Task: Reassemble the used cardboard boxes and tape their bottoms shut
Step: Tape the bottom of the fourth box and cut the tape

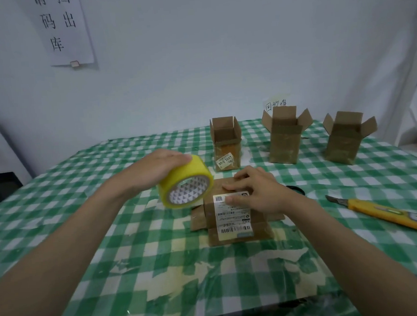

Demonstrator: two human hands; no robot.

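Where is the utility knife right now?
In the head view, the yellow utility knife lies on the checked tablecloth at the right, untouched, beyond the right hand and the labelled box.

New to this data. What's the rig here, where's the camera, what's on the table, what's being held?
There is no robot: a person works with two bare hands, and the single picture comes from a wide-angle camera worn on the head, looking forward and down, so both forearms reach in from the bottom edge.

The left hand grips a yellow tape roll lifted above the table. The right hand rests on a small cardboard box bearing a white shipping label, fingers on its top, thumb on the label.

The table wears a green checked cloth. At the back stand three boxes with their top flaps open. To the right lies a yellow utility knife. Something small and dark shows behind the right hand; I cannot tell what it is.
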